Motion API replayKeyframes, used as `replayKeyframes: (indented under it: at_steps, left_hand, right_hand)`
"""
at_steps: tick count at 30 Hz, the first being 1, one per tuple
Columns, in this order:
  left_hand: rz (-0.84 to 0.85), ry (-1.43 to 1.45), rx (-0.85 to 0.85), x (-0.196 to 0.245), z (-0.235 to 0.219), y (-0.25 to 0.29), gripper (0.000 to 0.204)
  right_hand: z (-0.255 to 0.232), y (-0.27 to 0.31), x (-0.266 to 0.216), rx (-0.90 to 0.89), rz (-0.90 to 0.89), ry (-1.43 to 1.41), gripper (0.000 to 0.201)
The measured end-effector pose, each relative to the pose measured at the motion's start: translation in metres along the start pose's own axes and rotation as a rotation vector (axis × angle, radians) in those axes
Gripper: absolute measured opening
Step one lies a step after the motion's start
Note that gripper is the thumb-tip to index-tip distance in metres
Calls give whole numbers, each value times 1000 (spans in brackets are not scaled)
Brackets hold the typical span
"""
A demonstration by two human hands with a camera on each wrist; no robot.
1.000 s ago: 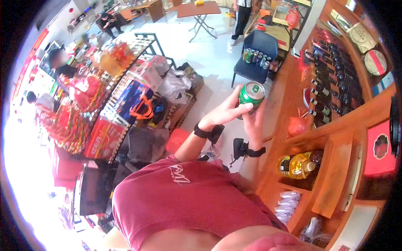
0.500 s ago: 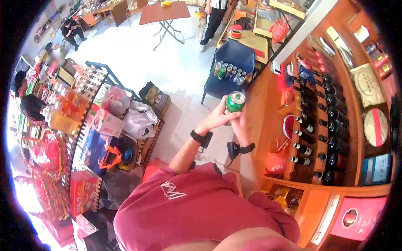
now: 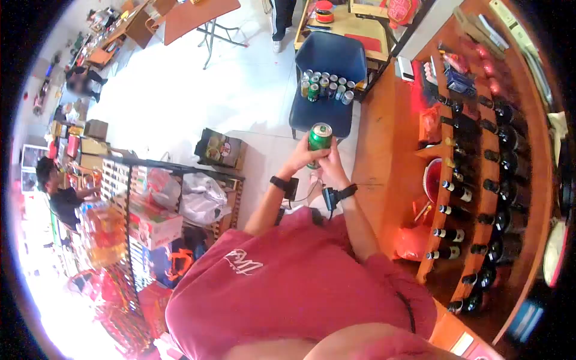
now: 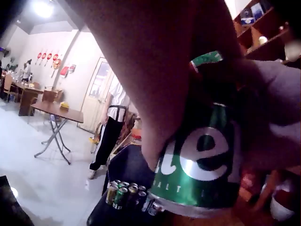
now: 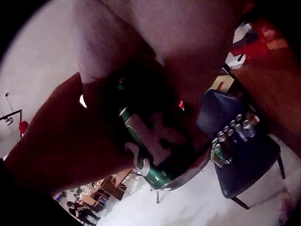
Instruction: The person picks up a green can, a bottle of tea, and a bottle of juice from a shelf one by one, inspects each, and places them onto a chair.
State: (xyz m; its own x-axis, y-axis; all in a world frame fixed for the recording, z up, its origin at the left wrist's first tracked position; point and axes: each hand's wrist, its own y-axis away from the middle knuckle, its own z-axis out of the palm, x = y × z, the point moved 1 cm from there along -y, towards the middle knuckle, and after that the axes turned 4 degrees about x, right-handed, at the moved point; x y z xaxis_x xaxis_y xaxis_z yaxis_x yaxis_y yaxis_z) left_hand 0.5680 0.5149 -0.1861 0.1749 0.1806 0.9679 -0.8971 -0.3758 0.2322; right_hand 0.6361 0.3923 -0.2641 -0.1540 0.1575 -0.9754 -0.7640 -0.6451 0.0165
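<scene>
In the head view a green drink can [image 3: 320, 138] is held up in front of the chest, its silver top facing the camera. My left hand [image 3: 300, 158] grips its left side, and my right hand [image 3: 334, 167] grips it from the right, the two meeting around the lower part. White lettering shows on the can [image 4: 200, 162] in the left wrist view, fingers covering its upper part. The right wrist view has the can [image 5: 157, 155] mostly in shadow between the hands. Beyond it, several assorted cans [image 3: 327, 87] stand grouped on a dark blue chair [image 3: 330, 51].
Shelves of dark bottles [image 3: 453, 192] line the right side, beside a wooden counter [image 3: 378, 144]. On the left stands a rack with bags [image 3: 204, 195]. A carton [image 3: 221, 148] sits on the floor, a folding table [image 3: 201, 15] farther back. Other people are in the room.
The head view has swung, bringing the chair with its cans closer above the held can. Both hands have kept their grip on the green can throughout.
</scene>
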Motion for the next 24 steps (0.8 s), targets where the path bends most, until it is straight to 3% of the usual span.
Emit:
replayKeyframes:
  at_steps: [6, 10, 13, 14, 16, 19, 21, 23, 24]
  left_hand:
    - [6, -11, -59, 12, -10, -144, 67]
    - [-4, -87, -28, -8, -25, -229, 71]
    - [0, -189, 46, -10, -34, -259, 72]
    - [-13, -185, 20, -37, -45, -280, 73]
    - [-12, -161, 59, -42, -50, -299, 73]
    - [-49, -313, 109, -80, -66, -318, 75]
    - [-94, -400, 122, -80, -71, -331, 76]
    - [-128, -318, 46, -113, -82, -359, 71]
    - [-139, -339, 59, -88, -81, -362, 70]
  right_hand:
    - [-34, -150, -6, -17, -174, 312, 73]
    - [-53, -219, -20, -63, -37, 447, 68]
    - [-67, -258, 3, -141, 0, 538, 72]
    - [-66, -267, 3, -141, -33, 566, 72]
    - [-64, -292, 11, -144, -168, 582, 74]
    - [-66, -310, 34, -160, 48, 567, 75]
    - [-67, -326, 48, -127, 56, 573, 75]
    - [-69, -334, 58, -108, 96, 600, 74]
    - [-69, -344, 58, -97, 122, 620, 73]
